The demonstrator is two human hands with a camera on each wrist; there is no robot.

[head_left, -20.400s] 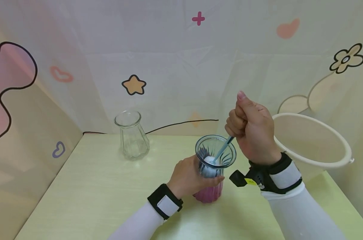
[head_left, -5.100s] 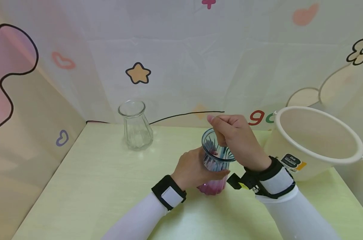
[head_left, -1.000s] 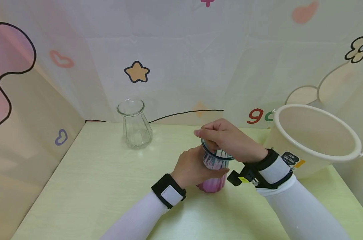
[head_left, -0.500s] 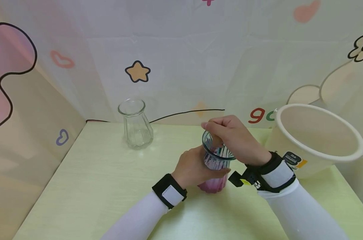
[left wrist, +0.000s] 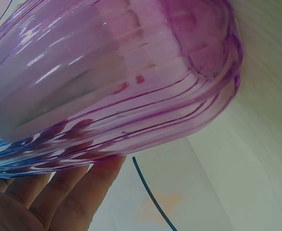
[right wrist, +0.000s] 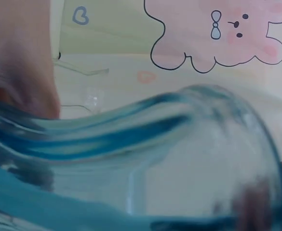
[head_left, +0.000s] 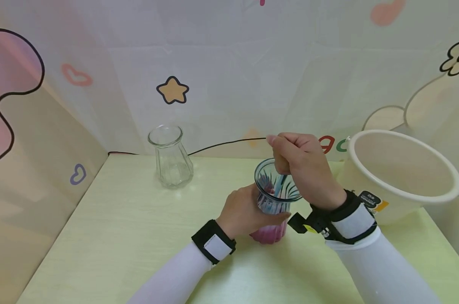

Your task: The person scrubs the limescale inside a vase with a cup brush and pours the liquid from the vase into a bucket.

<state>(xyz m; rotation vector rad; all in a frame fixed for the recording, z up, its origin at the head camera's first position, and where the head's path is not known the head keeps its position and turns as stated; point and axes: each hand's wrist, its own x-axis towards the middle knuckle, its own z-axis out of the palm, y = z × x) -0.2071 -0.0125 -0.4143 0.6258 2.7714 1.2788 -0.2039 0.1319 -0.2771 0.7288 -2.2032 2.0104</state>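
In the head view a fluted glass vase (head_left: 269, 234), blue at the mouth and pink at the base, stands slightly tilted on the table. My left hand (head_left: 242, 215) grips it round the neck, thumb in front; the left wrist view shows the fingers (left wrist: 83, 192) along its side. Above the mouth, my right hand (head_left: 307, 166) is curled round the light blue handle of a bottle brush (head_left: 280, 185) that reaches down inside the vase. A pale mass shows through the pink glass in the left wrist view; the brush head itself is not clear.
A clear glass vase (head_left: 174, 166) stands at the back left of the table (head_left: 138, 228). To the right is a cream bucket (head_left: 356, 177) with a dark label. A printed cloth (head_left: 222, 84) hangs behind.
Over the last second my right hand has gone up from the vase mouth, and the handle shows again. Twenty seconds ago the white brush head was near the mouth. My left hand keeps its grip.
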